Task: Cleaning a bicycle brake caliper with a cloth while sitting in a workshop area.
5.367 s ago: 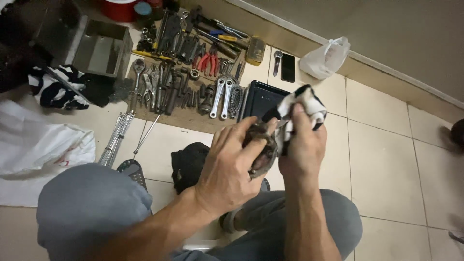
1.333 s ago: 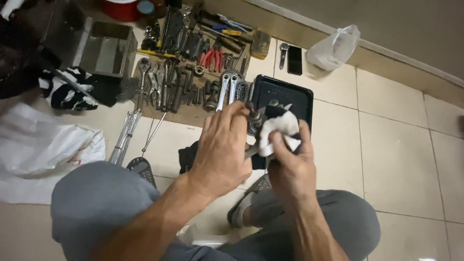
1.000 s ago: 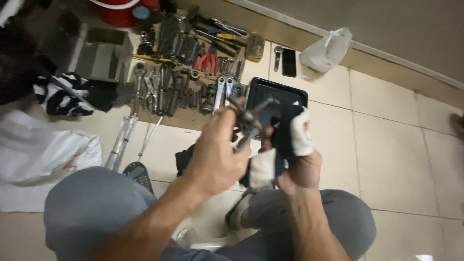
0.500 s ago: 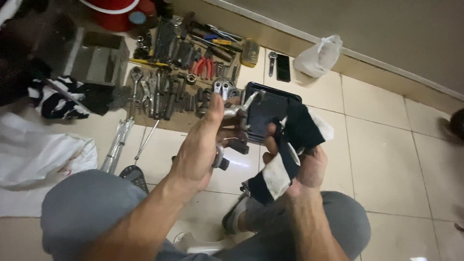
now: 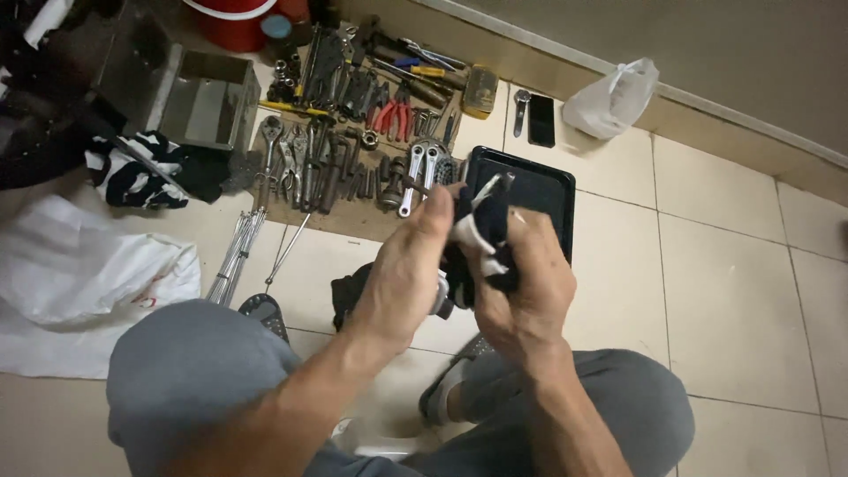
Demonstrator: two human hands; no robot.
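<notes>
- My right hand [image 5: 521,274] fingers clamp a black-and-white rag [image 5: 481,231] around a metal part [image 5: 491,187], to wipe it.
- My left hand [image 5: 408,274] fingers curl closed, steadying the part's lower end; contact there is hidden.
- Black tray [image 5: 548,190] lies just beyond my fingers, tools [image 5: 353,132] further off to the left.

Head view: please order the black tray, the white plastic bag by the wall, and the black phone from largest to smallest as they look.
1. black tray, partly hidden by the hands
2. white plastic bag
3. black phone

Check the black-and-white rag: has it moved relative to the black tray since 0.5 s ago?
Yes. The rag now bunches between both hands, over the black tray's left edge; earlier it hung from the right hand, over the tray's right part.
</notes>
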